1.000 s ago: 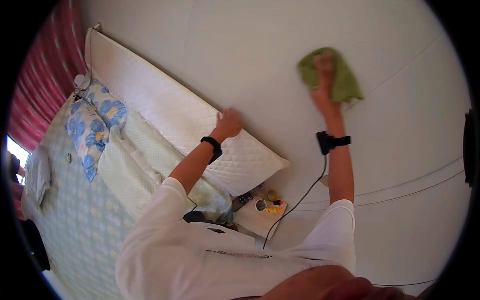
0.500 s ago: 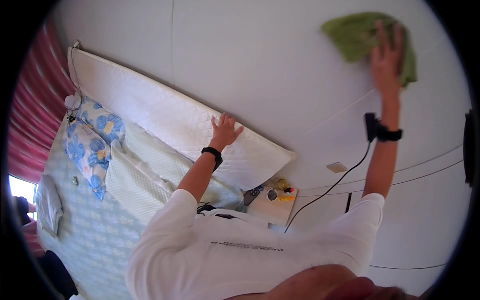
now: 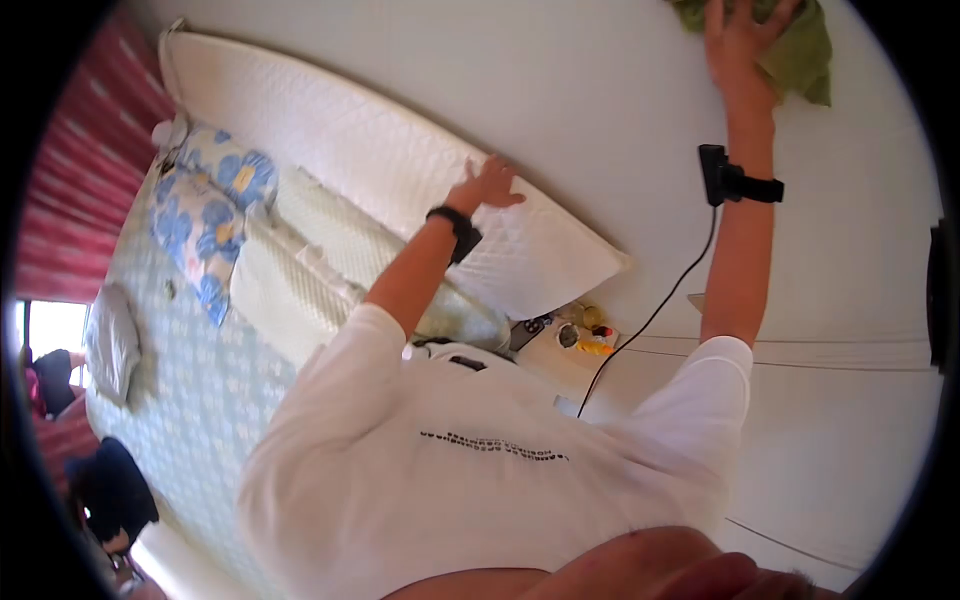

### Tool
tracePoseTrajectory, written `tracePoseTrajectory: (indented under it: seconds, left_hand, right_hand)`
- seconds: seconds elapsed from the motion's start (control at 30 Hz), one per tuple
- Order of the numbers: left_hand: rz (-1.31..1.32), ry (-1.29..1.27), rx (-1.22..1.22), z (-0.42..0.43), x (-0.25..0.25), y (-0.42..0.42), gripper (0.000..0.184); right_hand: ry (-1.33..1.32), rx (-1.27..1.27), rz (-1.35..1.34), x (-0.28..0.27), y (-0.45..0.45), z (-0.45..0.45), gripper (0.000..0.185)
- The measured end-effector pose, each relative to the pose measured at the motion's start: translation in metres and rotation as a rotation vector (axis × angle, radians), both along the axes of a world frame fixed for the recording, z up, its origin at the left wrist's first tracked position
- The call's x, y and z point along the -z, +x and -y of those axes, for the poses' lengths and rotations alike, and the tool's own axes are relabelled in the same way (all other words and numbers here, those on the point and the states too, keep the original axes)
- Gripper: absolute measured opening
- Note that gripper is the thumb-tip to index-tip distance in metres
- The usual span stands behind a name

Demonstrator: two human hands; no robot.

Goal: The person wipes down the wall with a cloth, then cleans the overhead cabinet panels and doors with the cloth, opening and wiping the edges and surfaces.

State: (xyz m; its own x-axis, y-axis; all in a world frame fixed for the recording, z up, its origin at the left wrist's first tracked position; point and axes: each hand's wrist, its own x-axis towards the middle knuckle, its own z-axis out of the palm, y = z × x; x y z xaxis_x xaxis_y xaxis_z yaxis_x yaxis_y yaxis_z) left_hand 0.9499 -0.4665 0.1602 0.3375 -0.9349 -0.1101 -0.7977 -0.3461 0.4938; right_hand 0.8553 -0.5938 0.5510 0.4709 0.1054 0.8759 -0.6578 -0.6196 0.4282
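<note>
My right hand (image 3: 742, 45) presses a green cloth (image 3: 803, 62) against the pale wall at the top right, its fingers spread over the fabric. Part of the cloth is cut off by the upper edge of the view. Lower down and to the left, my left hand (image 3: 487, 186) lies open on the top edge of the white quilted headboard (image 3: 340, 130), holding nothing. Each wrist wears a black band, and a cable runs down from the right one.
Below the headboard stretches a bed (image 3: 205, 375) with blue-flowered pillows (image 3: 205, 225) and a pale quilt (image 3: 290, 290). A bedside table (image 3: 550, 358) carries several small items. Red curtains (image 3: 85, 170) hang at the left. A folded grey item (image 3: 112, 345) lies on the bed's edge.
The view has shifted, so the bed and headboard sit higher. My right hand and the cloth appear higher, partly out of frame. My left hand stays on the headboard's edge.
</note>
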Motion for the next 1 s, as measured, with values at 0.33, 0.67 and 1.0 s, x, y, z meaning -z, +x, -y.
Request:
tracePoseTrajectory:
  seconds: [0.33, 0.67, 1.0]
  left_hand:
    - [-0.343, -0.869, 0.279, -0.010, -0.182, 0.046, 0.046]
    - [0.170, -0.976, -0.013, 0.017, -0.248, 0.029, 0.054]
    - [0.697, -1.115, -0.063, 0.009, -0.153, 0.066, 0.049]
  right_hand:
    - [0.094, -0.513, -0.412, 0.144, 0.019, 0.024, 0.051]
    - [0.850, -0.183, -0.591, 0.034, -0.040, -0.048, 0.055]
    - [-0.144, -0.278, -0.483, -0.017, -0.071, 0.039, 0.049]
